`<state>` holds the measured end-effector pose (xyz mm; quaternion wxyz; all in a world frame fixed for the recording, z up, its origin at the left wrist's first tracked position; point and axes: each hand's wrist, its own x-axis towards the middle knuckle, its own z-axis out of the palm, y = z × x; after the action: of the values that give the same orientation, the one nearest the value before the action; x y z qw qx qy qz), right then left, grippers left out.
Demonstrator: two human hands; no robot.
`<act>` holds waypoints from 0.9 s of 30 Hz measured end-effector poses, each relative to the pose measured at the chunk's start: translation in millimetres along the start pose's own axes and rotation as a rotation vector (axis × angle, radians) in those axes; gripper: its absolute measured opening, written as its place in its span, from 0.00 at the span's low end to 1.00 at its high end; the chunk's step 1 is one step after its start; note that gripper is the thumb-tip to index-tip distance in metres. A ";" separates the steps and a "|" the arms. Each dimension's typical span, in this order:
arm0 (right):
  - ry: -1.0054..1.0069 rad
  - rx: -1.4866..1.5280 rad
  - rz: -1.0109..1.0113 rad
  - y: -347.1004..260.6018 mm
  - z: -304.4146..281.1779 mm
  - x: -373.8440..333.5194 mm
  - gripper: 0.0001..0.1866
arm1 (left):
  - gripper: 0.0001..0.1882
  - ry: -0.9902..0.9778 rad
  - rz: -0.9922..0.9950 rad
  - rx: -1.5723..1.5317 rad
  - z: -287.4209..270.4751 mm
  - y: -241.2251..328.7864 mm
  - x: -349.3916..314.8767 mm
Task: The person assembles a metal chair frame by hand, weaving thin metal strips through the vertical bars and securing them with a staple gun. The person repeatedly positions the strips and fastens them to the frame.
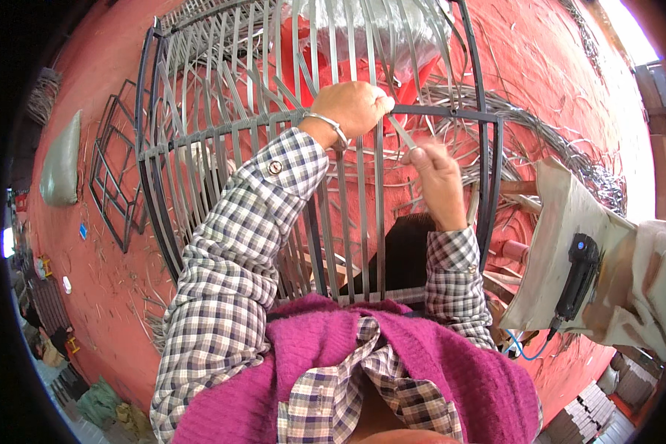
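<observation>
A dark metal furniture frame (478,117) lies before me, with flat grey weaving strips (379,214) running lengthwise across it. My left hand (351,107) is closed at the crossbar, its thumb and fingers pinching a grey strip where it meets the bar. From there a short length of the strip (402,135) slants down to my right hand (438,177), whose thumb and fingers are pinched on it. That hand is slightly blurred. Left of my left hand, grey strip is wrapped round the crossbar (222,130); the bar is bare to its right.
A black power screwdriver (579,277) with a blue cord rests on pale cloth (555,222) at the right. Loose grey strips (570,152) litter the red floor. Another bare metal frame (115,170) and a stuffed sack (61,163) lie left. Clear plastic (414,33) sits beyond the frame.
</observation>
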<state>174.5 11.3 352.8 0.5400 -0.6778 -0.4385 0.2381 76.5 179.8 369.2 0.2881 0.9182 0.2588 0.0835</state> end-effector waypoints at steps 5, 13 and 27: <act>-0.008 0.557 0.105 -30.1 7.5 17.5 0.16 | 0.20 -0.028 -0.041 0.007 -4.4 4.6 -2.1; -0.166 -0.292 -0.053 -17.0 -9.8 110.5 0.17 | 0.14 0.152 0.054 -0.256 -1.1 2.7 -11.7; -0.101 -0.231 0.275 -19.6 -19.6 21.5 0.13 | 0.15 0.127 0.044 0.055 4.6 14.7 -11.2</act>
<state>194.3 20.0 380.5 0.3984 -0.7759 -0.3927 0.2917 74.7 161.4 373.8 0.2438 0.9240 0.2586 0.1409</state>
